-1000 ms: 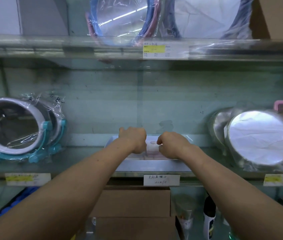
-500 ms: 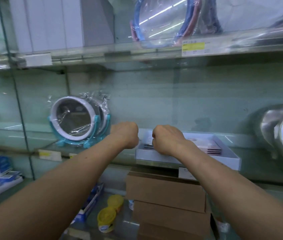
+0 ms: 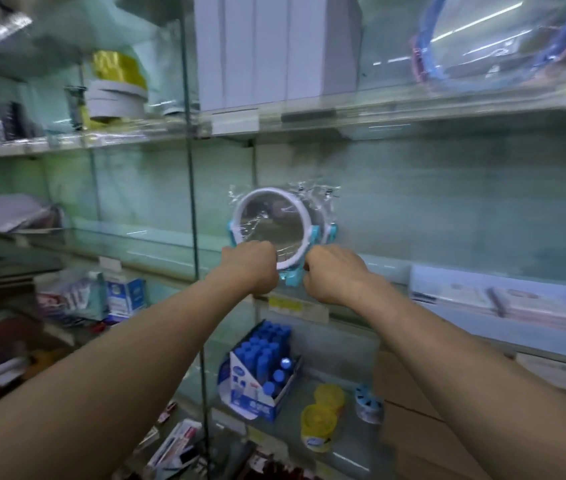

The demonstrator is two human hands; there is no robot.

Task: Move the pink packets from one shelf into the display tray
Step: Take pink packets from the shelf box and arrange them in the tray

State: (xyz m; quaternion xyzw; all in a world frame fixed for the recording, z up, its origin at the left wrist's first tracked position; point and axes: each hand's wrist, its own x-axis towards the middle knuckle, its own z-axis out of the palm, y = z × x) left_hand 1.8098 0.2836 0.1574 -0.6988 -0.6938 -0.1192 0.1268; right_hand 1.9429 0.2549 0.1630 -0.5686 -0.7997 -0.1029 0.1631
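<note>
The pink packets (image 3: 534,308) lie flat in a row inside the white tray (image 3: 420,282), which sits on the glass shelf (image 3: 157,251) at the right edge of the view, well apart from both hands. How many are in there is hard to count, because that side is smeared by motion blur.

Both arms are stretched forward at shelf height. The left hand (image 3: 250,268) and the right hand (image 3: 335,275) are near each other, each curled into a loose fist with its back to the camera. No packet shows in either fist, though the palms are turned away. They hover in front of a round mirror (image 3: 271,230) with a white rim and turquoise stand, wrapped in clear plastic; whether they touch it I cannot tell.

Below the shelf stand a carton of blue bottles (image 3: 261,365), two yellow tubs (image 3: 323,417) and brown cardboard boxes (image 3: 413,427). White boxes (image 3: 267,46) line the shelf above.

Judging by this, part of the job looks done: some packets are already in the tray. The hands appear to be between trips, headed left of the tray. No other pink packets are clearly visible on the blurred left-hand shelves, so how many remain cannot be told.
</note>
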